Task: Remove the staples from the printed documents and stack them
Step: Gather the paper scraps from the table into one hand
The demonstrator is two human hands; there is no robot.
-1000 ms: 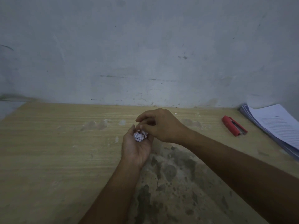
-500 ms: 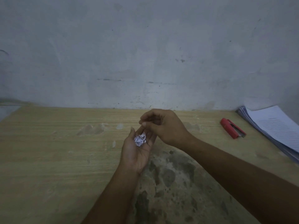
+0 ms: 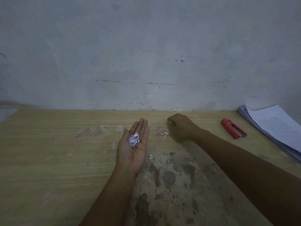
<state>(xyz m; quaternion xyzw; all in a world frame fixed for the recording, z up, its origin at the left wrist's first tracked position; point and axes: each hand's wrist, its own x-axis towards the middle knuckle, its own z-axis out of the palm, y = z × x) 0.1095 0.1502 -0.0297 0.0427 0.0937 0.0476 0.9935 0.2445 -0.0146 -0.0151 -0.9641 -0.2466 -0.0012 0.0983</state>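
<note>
1. The left hand lay palm up, its fingers straight and pressed together. It served as a shallow tray for a small heap of torn paper scraps resting in the palm.
2. The right hand sat knuckles up, low over the wooden table, with its fingers curled under. Whether they pinched anything could not be told.
3. Two loose scraps lay between the hands, just beside the right one. A third scrap lay by the left palm's heel, probably litter left to gather.
4. The red stapler lay apart to the right, set down within reach.
5. The printed documents sat stacked at the far right by the wall, slightly fanned and clear of the work. No staples were discernible.
</note>
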